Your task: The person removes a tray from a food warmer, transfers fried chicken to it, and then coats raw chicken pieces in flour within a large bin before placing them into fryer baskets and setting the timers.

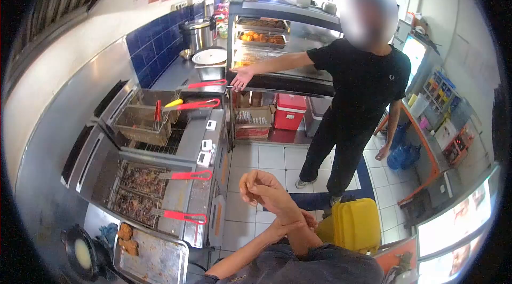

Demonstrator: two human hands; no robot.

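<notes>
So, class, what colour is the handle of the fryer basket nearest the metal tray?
The handle is red; it shows best in the head view.

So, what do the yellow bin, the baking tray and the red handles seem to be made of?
Yellow bin: probably plastic, smooth and slightly glossy, with rounded edges. Baking tray: likely metal, from its grey sheen and bright rim; stained inside. Red handles: perhaps coated metal; the even colour hides any core.
</notes>
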